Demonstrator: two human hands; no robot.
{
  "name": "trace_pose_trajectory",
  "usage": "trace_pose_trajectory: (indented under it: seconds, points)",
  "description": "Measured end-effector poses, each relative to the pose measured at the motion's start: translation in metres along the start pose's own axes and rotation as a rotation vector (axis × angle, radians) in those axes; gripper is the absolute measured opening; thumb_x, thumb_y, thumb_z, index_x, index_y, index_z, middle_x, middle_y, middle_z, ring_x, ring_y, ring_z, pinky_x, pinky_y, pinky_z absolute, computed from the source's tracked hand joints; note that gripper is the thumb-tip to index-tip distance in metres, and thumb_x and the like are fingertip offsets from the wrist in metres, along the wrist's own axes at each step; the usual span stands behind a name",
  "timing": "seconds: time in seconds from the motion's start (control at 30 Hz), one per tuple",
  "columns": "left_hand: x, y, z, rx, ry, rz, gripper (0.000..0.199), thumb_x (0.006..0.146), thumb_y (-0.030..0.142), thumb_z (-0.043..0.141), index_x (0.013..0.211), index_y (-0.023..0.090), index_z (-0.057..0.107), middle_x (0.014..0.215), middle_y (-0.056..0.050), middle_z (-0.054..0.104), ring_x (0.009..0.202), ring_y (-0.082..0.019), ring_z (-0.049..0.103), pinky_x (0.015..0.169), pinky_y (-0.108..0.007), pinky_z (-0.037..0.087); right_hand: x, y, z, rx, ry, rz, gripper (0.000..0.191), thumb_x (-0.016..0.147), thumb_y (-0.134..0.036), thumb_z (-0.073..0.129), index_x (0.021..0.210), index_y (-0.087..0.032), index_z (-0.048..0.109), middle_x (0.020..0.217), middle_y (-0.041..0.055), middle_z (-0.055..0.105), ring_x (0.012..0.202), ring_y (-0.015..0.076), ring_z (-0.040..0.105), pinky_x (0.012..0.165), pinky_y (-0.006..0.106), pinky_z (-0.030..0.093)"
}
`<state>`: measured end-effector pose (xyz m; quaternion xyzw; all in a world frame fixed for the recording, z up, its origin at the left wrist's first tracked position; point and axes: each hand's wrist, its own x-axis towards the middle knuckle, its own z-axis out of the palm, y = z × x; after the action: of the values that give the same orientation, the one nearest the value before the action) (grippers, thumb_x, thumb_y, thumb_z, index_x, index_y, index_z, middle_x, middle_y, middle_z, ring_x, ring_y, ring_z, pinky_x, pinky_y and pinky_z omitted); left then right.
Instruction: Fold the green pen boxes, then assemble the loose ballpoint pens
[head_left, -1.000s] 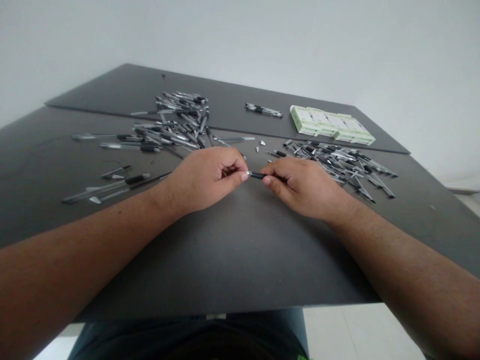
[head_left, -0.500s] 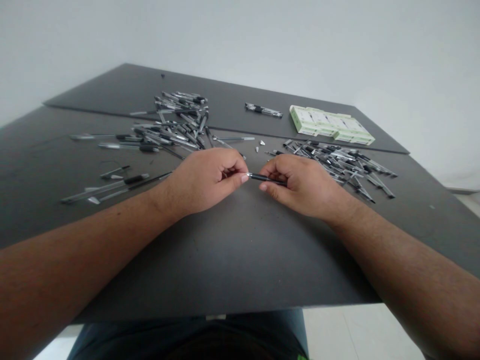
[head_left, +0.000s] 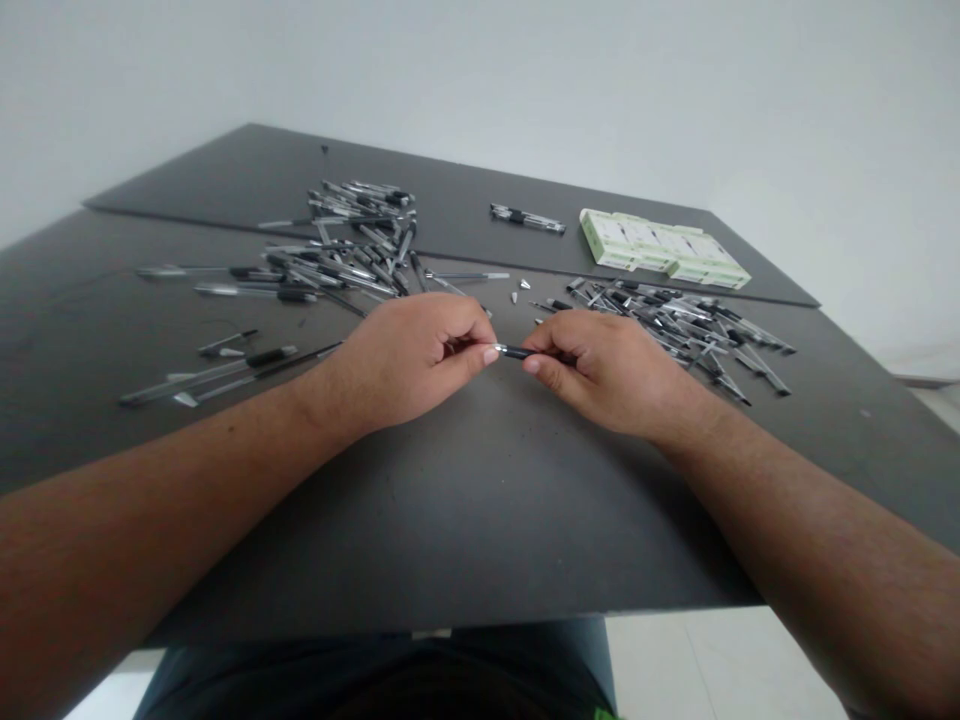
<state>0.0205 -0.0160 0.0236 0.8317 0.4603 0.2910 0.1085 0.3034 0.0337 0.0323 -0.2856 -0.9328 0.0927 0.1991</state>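
A slim black pen (head_left: 514, 351) with a silver tip lies across the gap between my hands, low over the dark table. My left hand (head_left: 405, 360) pinches its silver end between thumb and fingers, and my right hand (head_left: 607, 375) pinches its black barrel. The fingers partly hide the pen. Ahead of my right hand lies a heap of clear and black ballpoint pens (head_left: 675, 330). A larger heap of similar pens (head_left: 337, 250) lies ahead of my left hand. Several small pointed pen tips (head_left: 517, 295) lie just beyond my hands.
The dark grey tabletop (head_left: 450, 520) is made of two boards with a seam across it. Several loose pens (head_left: 225, 375) lie beyond my left forearm. A small bundle of pens (head_left: 527, 218) and pale green-and-white boxes (head_left: 660, 248) lie on the far board.
My right hand has slid slightly left along the pen, so less of the pen shows between my hands. Both hands still grip it, and the heaps have not visibly moved.
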Motion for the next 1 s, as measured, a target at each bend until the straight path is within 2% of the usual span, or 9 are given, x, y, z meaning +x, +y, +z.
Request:
trace_pose_trajectory:
  seconds: [0.3,0.53,0.77,1.0]
  points:
    - [-0.0005,-0.0007,0.0024,-0.027,-0.023,-0.017,0.026,0.108,0.043,0.064,0.102,0.025,0.082,0.092,-0.003,0.083,0.088,-0.024,0.077,0.087,-0.037,0.058,0.0002,-0.0027,0.001,0.0,0.013,-0.005,0.015,0.112,-0.036,0.077,0.114,-0.023,0.084,0.098,0.0051,0.084,0.083,0.0233,0.071,0.081,0.035,0.051]
    - [0.0003,0.0016,-0.0019,0.009,-0.044,0.046,0.026,0.11,0.041,0.061,0.099,0.026,0.08,0.095,-0.005,0.083,0.095,-0.026,0.079,0.095,-0.039,0.059,0.0003,-0.0033,-0.0018,0.001,-0.037,-0.016,0.022,0.118,-0.042,0.071,0.114,-0.025,0.085,0.099,0.0067,0.085,0.091,0.0265,0.074,0.085,0.037,0.054]
    - [0.0008,0.0009,-0.001,0.012,-0.038,0.034,0.025,0.109,0.04,0.061,0.1,0.026,0.079,0.094,-0.005,0.084,0.094,-0.026,0.079,0.094,-0.039,0.06,-0.0011,-0.0036,-0.001,0.01,0.022,0.006,0.016,0.112,-0.039,0.077,0.114,-0.025,0.085,0.1,0.0052,0.086,0.085,0.0244,0.073,0.082,0.036,0.054]
    - [0.0013,0.0011,-0.0008,0.018,-0.037,0.033,0.026,0.109,0.041,0.061,0.099,0.026,0.08,0.095,-0.005,0.085,0.092,-0.025,0.078,0.091,-0.038,0.059,-0.001,-0.0037,-0.0005,-0.009,0.01,-0.011,0.019,0.116,-0.04,0.074,0.114,-0.025,0.086,0.099,0.0069,0.086,0.088,0.0258,0.074,0.084,0.036,0.055]
